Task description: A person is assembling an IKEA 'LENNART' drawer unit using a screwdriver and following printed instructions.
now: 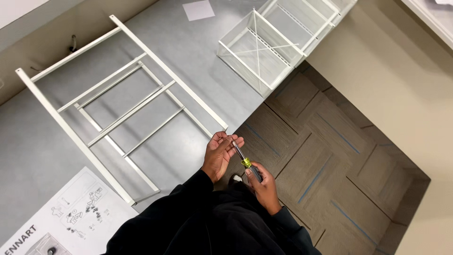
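Both hands meet in front of our dark-sleeved torso at the lower centre of the view. Our left hand (221, 155) is cupped palm-up with the fingers curled loosely inward, and the metal tip of a screwdriver (243, 159) rests against its fingertips; whether a small part lies pinched there we cannot tell. Our right hand (262, 187) is closed around the screwdriver's dark handle, just below its yellow collar, with the shaft angled up and to the left toward the other hand.

Working from the left of the scene: a sheet of assembly instructions (71, 215) with line drawings lies on the grey floor (28, 151) at the lower left corner. Beside it, and stretching diagonally toward the top of the view, a white metal frame (123, 113) lies flat on the floor, made of two long side rails joined by several cross bars. Its nearest corner ends just beside our left hand, apart from it. A small white square of paper (198, 10) lies on the floor near the top centre. To the right of that, a white wire-mesh basket (262, 51) stands at the edge of the grey floor, with a second similar unit behind it. Brown patterned carpet tiles (325, 151) cover the ground beneath and right of our hands, bordered by a beige wall (401, 80).
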